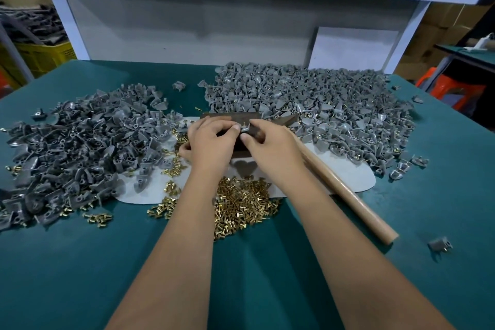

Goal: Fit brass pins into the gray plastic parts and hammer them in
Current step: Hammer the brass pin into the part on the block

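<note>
One gray plastic part (245, 128) is pinched between the fingertips of the left hand (211, 142) and the right hand (270, 146), over a dark block (230, 118) at the centre of the green table (80, 262). Loose brass pins (241, 203) are heaped just below the wrists. Gray part piles are seen left (72, 150) and right (321, 104). A hammer handle (348, 198) lies beside the right forearm, untouched.
</note>
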{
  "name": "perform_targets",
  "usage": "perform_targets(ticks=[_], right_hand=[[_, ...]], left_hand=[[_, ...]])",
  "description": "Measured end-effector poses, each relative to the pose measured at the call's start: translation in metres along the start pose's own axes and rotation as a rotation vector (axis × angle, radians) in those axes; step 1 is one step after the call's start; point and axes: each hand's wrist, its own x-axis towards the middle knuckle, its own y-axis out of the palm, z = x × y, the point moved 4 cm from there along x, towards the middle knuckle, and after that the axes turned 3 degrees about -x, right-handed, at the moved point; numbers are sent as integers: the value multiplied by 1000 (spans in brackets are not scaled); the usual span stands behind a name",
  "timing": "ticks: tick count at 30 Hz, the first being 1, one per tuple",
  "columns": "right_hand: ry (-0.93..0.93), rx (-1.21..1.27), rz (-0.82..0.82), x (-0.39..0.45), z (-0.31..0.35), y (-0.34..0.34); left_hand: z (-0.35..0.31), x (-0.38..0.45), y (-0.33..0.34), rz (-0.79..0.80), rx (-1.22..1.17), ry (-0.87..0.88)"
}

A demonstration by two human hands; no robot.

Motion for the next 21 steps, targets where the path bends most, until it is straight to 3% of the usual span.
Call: perform_targets(ticks=[4,8,10,13,17,21], right_hand=[[40,91,-5,11,-1,0],[97,228,99,33,-1,-13],[192,370,-42,45,-8,-32],[348,77,-209,47,-28,-41],[204,-148,-326,26,-31,-17],[-23,-192,-309,13,-17,-4]], left_hand=[[-1,-1,-2,8,-28,4],[-2,-1,-2,-4,-68,-11],[-3,-2,-1,-19,-101,-24],[-3,-3,-2,-47,-38,-34],[-1,-2,1,-57,-18,-43],[-2,-1,2,-53,-29,-3]])
